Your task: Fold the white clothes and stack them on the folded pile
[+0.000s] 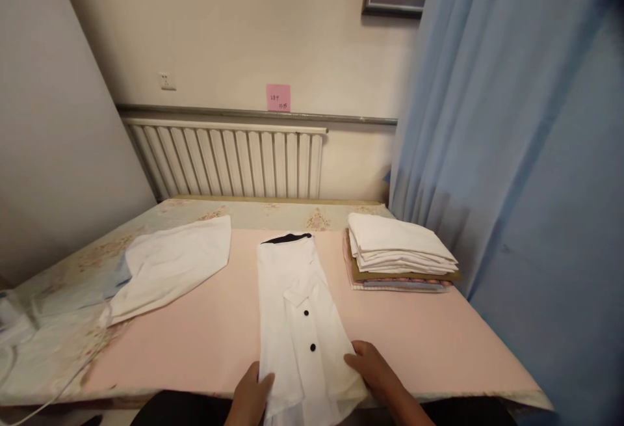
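A white shirt (283,296) with a collar and two visible black buttons lies lengthwise in front of me, narrowed into a long folded strip. Black fabric shows at its far end. My left hand (251,395) pinches the near left edge, thumb on top of the cloth. On the opposite side my right hand (374,369) grips the right edge between thumb and fingers. The shirt's near end hangs over the table's front edge, and its lowest part is cut off by the frame.
A pink cloth (195,354) covers much of the floral-covered table (319,218). Stacked folded fabrics (402,247) sit at the right, white ones on top. Loose white cloth (175,263) lies at the left, near a white cable (63,395). A blue curtain (468,120) borders the right side.
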`<state>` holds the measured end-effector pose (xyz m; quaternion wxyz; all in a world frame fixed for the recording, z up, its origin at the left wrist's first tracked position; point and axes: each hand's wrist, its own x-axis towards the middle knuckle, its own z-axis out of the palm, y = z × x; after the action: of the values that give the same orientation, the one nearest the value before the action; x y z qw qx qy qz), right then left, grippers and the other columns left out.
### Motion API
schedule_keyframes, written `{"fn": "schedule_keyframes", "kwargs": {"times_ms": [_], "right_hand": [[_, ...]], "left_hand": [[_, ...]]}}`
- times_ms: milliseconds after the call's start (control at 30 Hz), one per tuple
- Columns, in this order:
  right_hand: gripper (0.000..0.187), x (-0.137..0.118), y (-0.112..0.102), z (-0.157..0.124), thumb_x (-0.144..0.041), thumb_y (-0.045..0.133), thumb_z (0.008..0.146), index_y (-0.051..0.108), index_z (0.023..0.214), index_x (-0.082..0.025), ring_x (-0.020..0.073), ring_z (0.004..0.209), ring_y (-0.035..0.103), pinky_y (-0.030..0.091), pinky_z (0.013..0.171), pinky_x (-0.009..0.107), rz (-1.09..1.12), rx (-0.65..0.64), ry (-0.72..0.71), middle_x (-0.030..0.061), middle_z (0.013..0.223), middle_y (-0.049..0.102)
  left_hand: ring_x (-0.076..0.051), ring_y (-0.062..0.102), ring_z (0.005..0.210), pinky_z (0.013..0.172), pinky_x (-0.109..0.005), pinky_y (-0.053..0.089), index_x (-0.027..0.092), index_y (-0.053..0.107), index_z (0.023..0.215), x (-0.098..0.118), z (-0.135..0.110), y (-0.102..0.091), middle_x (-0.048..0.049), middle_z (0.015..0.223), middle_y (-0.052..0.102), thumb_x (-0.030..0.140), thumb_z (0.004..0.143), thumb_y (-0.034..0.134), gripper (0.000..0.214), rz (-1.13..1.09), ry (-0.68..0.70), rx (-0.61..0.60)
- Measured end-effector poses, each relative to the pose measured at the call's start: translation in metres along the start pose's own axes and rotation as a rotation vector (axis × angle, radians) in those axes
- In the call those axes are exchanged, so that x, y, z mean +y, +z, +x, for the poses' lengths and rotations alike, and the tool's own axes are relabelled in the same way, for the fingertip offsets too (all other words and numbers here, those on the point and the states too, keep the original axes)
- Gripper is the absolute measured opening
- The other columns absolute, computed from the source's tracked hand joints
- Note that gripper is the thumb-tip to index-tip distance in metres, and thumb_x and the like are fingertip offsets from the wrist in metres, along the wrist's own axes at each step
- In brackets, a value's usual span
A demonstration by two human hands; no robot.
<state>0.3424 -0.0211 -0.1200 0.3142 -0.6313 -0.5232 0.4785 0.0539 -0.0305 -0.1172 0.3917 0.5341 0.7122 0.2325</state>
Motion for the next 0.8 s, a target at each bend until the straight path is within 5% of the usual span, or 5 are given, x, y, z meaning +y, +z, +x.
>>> {"fn": "schedule_keyframes", "kwargs": {"times_ms": [167, 333, 433, 600, 800], "right_hand": [[0.022, 0.005, -0.027, -0.005, -0.024, 0.045, 0.078, 0.064, 0.088, -0.017, 0.0140, 0.053, 0.056, 0.044, 0.052, 0.024, -0.205, -0.013, -0.146, -0.0024, 0.059, 0.059], [0.036, 0.024, -0.057, -0.008, -0.019, 0.045, 0.082, 0.061, 0.115, -0.021, 0.0243, 0.098, 0.062, 0.049, 0.087, 0.038, -0.730, 0.150, -0.607, 0.0097, 0.107, 0.068], [0.041, 0.036, -0.058, -0.003, -0.014, 0.046, 0.083, 0.057, 0.122, -0.020, 0.0255, 0.104, 0.060, 0.046, 0.094, 0.042, -0.958, 0.168, -0.822, 0.0106, 0.116, 0.065], [0.041, 0.036, -0.043, 0.012, -0.010, 0.044, 0.086, 0.054, 0.126, -0.017, 0.0251, 0.097, 0.061, 0.050, 0.083, 0.041, -1.103, 0.237, -1.012, 0.0147, 0.121, 0.063], [0.045, 0.025, -0.037, 0.027, -0.009, 0.044, 0.087, 0.050, 0.131, -0.016, 0.0255, 0.107, 0.057, 0.047, 0.089, 0.043, -1.138, 0.208, -1.112, 0.0169, 0.132, 0.055]], "left_hand": [[-0.021, 0.068, 0.084, 0.076, -0.032, 0.052, 0.021, 0.056, 0.102, -0.028, -0.008, -0.012, -0.0058, 0.089, 0.071, 0.037, 0.093, 0.034, 0.029, 0.121, 0.139, 0.037], [-0.026, 0.057, 0.116, 0.100, -0.040, 0.044, 0.023, 0.047, 0.130, -0.066, -0.003, -0.026, -0.0103, 0.126, 0.061, 0.032, 0.090, 0.040, 0.042, 0.508, 0.624, 0.363], [-0.025, 0.046, 0.129, 0.104, -0.040, 0.040, 0.027, 0.035, 0.143, -0.073, 0.003, -0.026, -0.0073, 0.141, 0.050, 0.018, 0.087, 0.042, 0.056, 0.699, 0.860, 0.442], [-0.026, 0.036, 0.136, 0.105, -0.039, 0.038, 0.028, 0.012, 0.151, -0.062, 0.007, -0.018, -0.0079, 0.148, 0.041, 0.004, 0.080, 0.041, 0.080, 0.809, 0.972, 0.495], [-0.026, 0.034, 0.137, 0.107, -0.040, 0.036, 0.027, 0.010, 0.151, -0.054, 0.012, -0.021, -0.0082, 0.150, 0.037, 0.007, 0.082, 0.044, 0.080, 0.780, 1.000, 0.462]]}}
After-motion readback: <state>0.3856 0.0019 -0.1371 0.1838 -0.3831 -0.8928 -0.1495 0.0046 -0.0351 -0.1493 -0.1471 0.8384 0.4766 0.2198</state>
